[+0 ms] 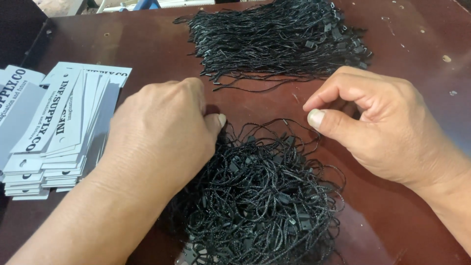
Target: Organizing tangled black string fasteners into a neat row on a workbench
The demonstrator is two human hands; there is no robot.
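1. Left hand [164, 130]: curled, fingertips pressed into the near pile of black cords [260, 196]; whether gripping a cord, cannot tell.
2. Right hand [380, 122]: thumb and forefinger nearly pinched, nothing visibly held, hovering just beside that pile's upper right edge.
3. Near pile: tangled, low on the brown table [147, 54], between both hands.
4. Far bundle [279, 39]: straighter cords, at the top.
5. Paper tags [59, 132]: stacked and fanned, left of the left hand.

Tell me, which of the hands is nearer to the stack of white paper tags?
Left. The left hand lies just right of the stack of white paper tags, its fingertips on the near pile of black strings. The right hand is beyond that pile, far from the tags.
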